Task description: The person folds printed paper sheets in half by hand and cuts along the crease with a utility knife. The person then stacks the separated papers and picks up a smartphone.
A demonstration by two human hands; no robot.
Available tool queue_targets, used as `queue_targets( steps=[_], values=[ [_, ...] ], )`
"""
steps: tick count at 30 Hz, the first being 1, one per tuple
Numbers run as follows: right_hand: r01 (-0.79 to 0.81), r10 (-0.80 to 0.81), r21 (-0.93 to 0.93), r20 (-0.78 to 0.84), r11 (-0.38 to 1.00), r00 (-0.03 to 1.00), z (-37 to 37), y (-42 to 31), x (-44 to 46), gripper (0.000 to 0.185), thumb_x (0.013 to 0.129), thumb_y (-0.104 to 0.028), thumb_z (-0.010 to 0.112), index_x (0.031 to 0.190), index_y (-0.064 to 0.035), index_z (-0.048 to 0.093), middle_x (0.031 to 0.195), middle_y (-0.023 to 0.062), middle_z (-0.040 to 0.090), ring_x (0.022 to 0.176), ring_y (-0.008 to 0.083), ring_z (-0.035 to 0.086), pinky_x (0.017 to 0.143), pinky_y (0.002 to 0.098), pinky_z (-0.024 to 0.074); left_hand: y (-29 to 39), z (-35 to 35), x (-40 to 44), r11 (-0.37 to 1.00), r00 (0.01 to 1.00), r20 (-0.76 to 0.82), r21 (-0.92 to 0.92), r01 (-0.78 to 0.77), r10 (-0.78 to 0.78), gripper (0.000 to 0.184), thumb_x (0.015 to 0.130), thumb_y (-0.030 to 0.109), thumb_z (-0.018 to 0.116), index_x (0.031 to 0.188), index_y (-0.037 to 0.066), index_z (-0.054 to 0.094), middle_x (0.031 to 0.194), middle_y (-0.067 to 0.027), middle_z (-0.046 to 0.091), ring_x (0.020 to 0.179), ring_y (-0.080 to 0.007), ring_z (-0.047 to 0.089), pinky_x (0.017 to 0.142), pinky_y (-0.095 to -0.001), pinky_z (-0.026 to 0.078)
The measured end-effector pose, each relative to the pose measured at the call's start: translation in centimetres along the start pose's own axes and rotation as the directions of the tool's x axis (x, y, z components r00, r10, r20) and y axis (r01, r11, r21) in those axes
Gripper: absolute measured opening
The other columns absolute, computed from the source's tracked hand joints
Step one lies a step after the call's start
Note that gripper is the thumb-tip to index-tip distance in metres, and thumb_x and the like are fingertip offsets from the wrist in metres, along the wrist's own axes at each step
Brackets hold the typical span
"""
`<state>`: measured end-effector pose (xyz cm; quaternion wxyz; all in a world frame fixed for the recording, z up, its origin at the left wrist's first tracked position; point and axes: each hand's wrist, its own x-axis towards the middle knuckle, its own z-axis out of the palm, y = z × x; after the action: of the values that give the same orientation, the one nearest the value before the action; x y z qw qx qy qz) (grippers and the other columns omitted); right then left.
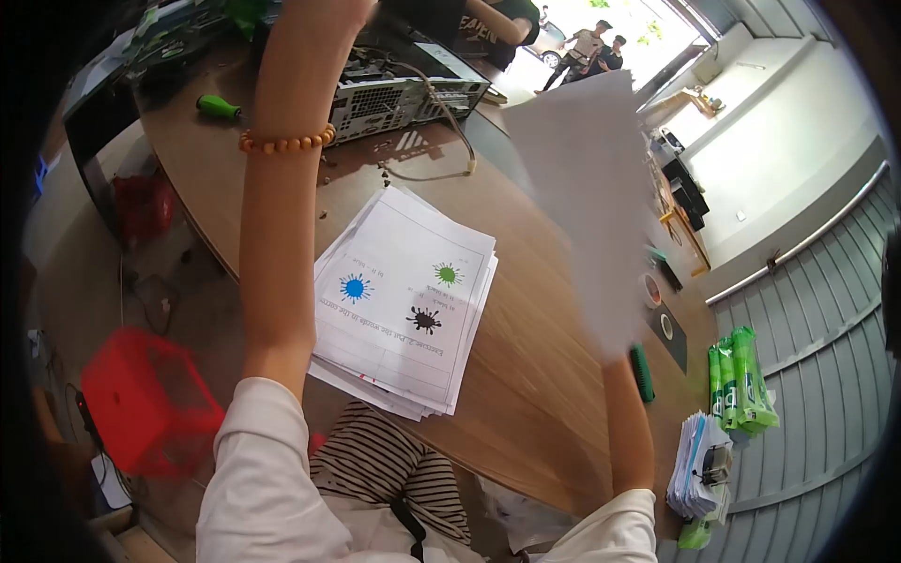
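Note:
A stack of printed sheets lies on the wooden table, its top page showing blue, green and black splats and upside-down text. My left arm, with an orange bead bracelet at the wrist, reaches up past the stack; my left hand is at the top edge, mostly cut off, and its fingers cannot be made out. On the right a white sheet is raised above the table, blurred by motion. My right hand is hidden behind the lower end of this sheet, with only the forearm showing.
An opened computer case with a cable stands at the back, near a green-handled screwdriver. A green brush, tape rolls, green packs and papers are at the right. A red bin stands lower left. People are beyond.

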<state>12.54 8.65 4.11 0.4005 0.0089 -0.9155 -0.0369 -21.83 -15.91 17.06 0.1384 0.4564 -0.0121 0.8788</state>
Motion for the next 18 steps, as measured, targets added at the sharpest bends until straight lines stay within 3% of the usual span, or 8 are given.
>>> queue_targets(
  steps=[1,2,3,6,7,10,16,18],
  values=[
    [0.043,-0.062,0.193,0.095,0.98,0.994,0.5,-3.2,1.9,0.022,0.08,-0.002,0.059,0.097,-0.0123,0.069,0.107,0.0036,0.064,0.117,0.0226,0.048,0.101,0.0377,0.0333,1.2,-0.3,0.2,0.991,0.997,0.012,-0.109,0.079,-0.078,0.029,0.09,0.02,0.05,0.112,0.001,0.049,0.12,-0.0155,0.053,0.113,-0.0255,0.05,0.092,-0.0362,0.04],
    [0.043,-0.124,0.384,0.188,0.923,0.974,1.1,-6.4,3.8,0.028,0.078,-0.002,0.058,0.097,-0.0181,0.07,0.112,-0.0004,0.064,0.125,0.0234,0.043,0.107,0.0407,0.0288,0.9,2.0,-0.7,0.994,0.997,-0.05,0.089,-0.056,0.061,0.029,0.09,0.02,0.05,0.112,0.001,0.049,0.12,-0.016,0.052,0.113,-0.0258,0.05,0.091,-0.036,0.041],
    [0.151,-0.228,0.28,0.265,0.948,0.937,2.2,-6.4,3.4,0.031,0.077,-0.004,0.06,0.099,-0.0241,0.07,0.116,-0.0048,0.062,0.128,0.0227,0.039,0.109,0.0434,0.0257,0.6,4.3,-1.7,0.941,0.974,-0.11,0.301,-0.157,0.198,0.028,0.09,0.019,0.05,0.111,0.001,0.049,0.121,-0.0166,0.052,0.113,-0.026,0.05,0.091,-0.0359,0.041],
    [0.191,-0.295,0.28,0.397,0.941,0.869,3.9,-6.9,2.0,0.031,0.075,-0.01,0.062,0.098,-0.0295,0.069,0.114,-0.0092,0.062,0.128,0.0216,0.039,0.111,0.0443,0.0241,0.4,5.8,-2.8,0.902,0.959,-0.045,0.354,-0.248,0.281,0.027,0.09,0.019,0.05,0.11,0.0,0.049,0.121,-0.0168,0.052,0.112,-0.0262,0.05,0.091,-0.0362,0.042],
    [0.136,-0.269,0.318,0.425,0.938,0.864,4.2,-6.9,1.7,0.032,0.075,-0.01,0.063,0.097,-0.0311,0.069,0.114,-0.0093,0.062,0.128,0.0217,0.039,0.111,0.0446,0.0242,0.5,5.9,-2.9,0.887,0.951,-0.022,0.368,-0.278,0.307,0.027,0.09,0.019,0.05,0.11,0.0,0.05,0.121,-0.0168,0.052,0.112,-0.0262,0.05,0.091,-0.0363,0.042],
    [0.13,-0.267,0.322,0.429,0.938,0.863,4.1,-6.5,1.2,0.032,0.075,-0.009,0.062,0.098,-0.0313,0.069,0.115,-0.0093,0.061,0.128,0.0213,0.039,0.111,0.0439,0.0246,0.6,6.5,-2.9,0.883,0.948,-0.046,0.382,-0.273,0.314,0.026,0.09,0.019,0.049,0.109,0.0,0.05,0.12,-0.0174,0.053,0.11,-0.0265,0.051,0.091,-0.0357,0.043],
    [0.125,-0.284,0.366,0.422,0.922,0.861,4.2,-6.4,0.9,0.037,0.073,-0.006,0.063,0.1,-0.031,0.068,0.117,-0.008,0.06,0.127,0.0199,0.04,0.111,0.0438,0.0249,-0.7,5.9,-2.4,0.851,0.974,0.169,0.478,-0.216,0.152,0.029,0.09,0.02,0.051,0.111,0.0,0.051,0.115,-0.0157,0.056,0.106,-0.0247,0.054,0.091,-0.0339,0.043],
    [0.147,-0.294,0.351,0.416,0.925,0.861,4.1,-6.4,1.0,0.033,0.073,-0.011,0.063,0.1,-0.0292,0.068,0.116,-0.0068,0.061,0.126,0.0216,0.041,0.11,0.045,0.025,-2.7,6.0,-2.8,0.539,0.927,0.271,0.837,-0.094,-0.259,0.026,0.09,0.024,0.052,0.109,0.007,0.054,0.111,-0.0136,0.059,0.102,-0.0253,0.056,0.091,-0.0345,0.043]
  ],
)
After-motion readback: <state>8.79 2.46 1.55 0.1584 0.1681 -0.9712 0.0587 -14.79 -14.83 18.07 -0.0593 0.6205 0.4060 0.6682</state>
